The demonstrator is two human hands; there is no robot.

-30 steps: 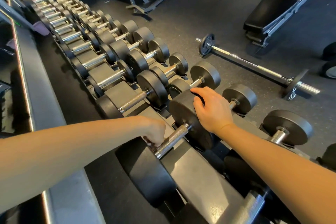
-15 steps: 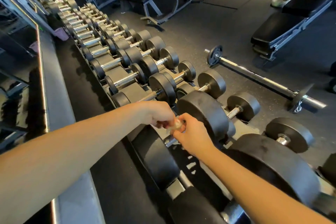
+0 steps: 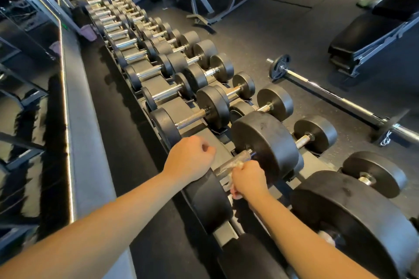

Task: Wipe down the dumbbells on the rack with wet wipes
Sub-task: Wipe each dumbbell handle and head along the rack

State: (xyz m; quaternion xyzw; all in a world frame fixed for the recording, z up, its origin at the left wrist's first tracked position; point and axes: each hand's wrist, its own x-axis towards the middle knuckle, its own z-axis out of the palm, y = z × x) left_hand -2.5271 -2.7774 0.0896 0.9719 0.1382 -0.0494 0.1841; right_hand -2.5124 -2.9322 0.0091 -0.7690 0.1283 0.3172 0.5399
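The right hand (image 3: 248, 182) is curled round the knurled handle (image 3: 223, 169) of a big dumbbell (image 3: 265, 142) at the near end of the rack (image 3: 179, 106), wet wipe (image 3: 235, 164) pressed to the steel. I'd say it's wiping the handle. The left hand (image 3: 190, 158) rests fisted on the rear head (image 3: 210, 199), seemingly empty. Next - rub along the bar, then the heads.

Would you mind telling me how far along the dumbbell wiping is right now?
Done: cannot tell; no dumbbell looks visibly wet or cleaner. In hand: the right hand grips a wet wipe round the handle of a large near dumbbell, the left hand fisted beside it. Left: the long row on the rack beyond.
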